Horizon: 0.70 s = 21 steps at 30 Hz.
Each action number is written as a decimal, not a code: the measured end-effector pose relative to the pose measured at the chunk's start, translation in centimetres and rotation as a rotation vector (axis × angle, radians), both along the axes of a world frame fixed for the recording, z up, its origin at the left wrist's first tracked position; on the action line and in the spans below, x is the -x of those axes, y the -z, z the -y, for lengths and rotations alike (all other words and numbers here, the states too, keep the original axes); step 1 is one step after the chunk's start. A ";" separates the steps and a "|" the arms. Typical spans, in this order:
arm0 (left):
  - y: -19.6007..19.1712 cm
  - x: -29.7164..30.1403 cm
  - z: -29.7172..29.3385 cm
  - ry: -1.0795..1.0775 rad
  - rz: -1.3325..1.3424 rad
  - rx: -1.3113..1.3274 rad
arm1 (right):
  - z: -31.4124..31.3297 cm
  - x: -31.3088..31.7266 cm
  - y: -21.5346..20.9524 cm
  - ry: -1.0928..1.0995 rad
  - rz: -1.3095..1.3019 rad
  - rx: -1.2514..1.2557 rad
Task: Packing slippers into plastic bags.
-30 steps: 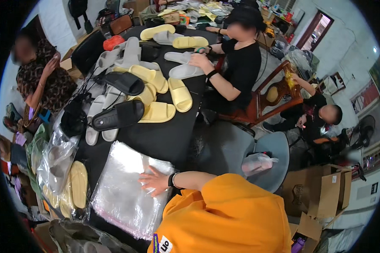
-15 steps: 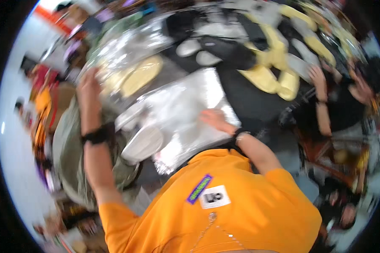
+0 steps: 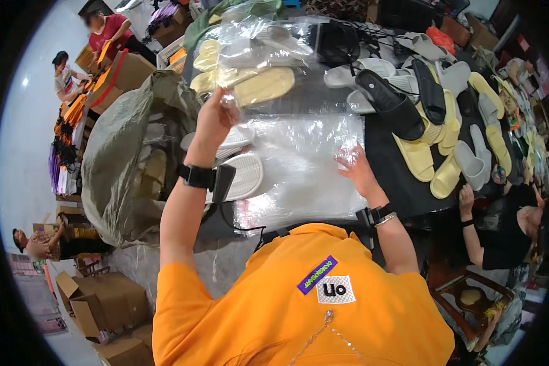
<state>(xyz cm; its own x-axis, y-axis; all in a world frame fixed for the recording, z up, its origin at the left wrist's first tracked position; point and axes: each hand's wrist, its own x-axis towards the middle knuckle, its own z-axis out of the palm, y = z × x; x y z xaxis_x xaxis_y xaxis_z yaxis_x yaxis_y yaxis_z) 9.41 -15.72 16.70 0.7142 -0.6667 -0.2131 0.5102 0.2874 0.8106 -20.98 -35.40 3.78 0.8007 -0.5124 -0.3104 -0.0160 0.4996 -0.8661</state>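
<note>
Head view: I am watching the left hand (image 3: pixel 215 118) pinching a clear bag (image 3: pixel 244 55) up at the table's (image 3: pixel 390 183) far left, fingers clenched on its film, while the right hand (image 3: pixel 358 171) is pressing flat, fingers released, on the bag stack (image 3: pixel 299 165). White slippers (image 3: pixel 241 174) are lying just beside the stack. The thin film may be slipping from that pinch, or dragging the stack sideways.

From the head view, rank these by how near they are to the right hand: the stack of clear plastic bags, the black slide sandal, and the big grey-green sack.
Measured from the right hand:
1. Stack of clear plastic bags: directly under the hand, touching it.
2. Black slide sandal: farther up the table, slightly right.
3. Grey-green sack: far left, beyond the table edge.
</note>
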 end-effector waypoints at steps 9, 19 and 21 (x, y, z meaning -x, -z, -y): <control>4.0 3.2 -0.1 0.105 0.495 -0.579 | 1.9 3.9 1.5 0.360 -0.082 0.071; 8.4 6.3 3.9 -0.001 0.239 -0.378 | 3.2 9.7 -0.1 0.596 -0.018 0.027; 11.6 5.5 4.1 -0.005 0.072 -0.345 | 2.9 10.0 -1.2 0.587 0.291 -0.288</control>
<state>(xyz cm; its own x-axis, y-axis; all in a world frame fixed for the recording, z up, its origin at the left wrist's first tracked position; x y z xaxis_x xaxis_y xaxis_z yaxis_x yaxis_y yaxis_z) 3.94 -19.78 5.11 0.7386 -0.5607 -0.3742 0.4474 -0.0074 0.8943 -30.98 -38.26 4.94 0.4892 -0.8139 -0.3136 0.5374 0.5644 -0.6266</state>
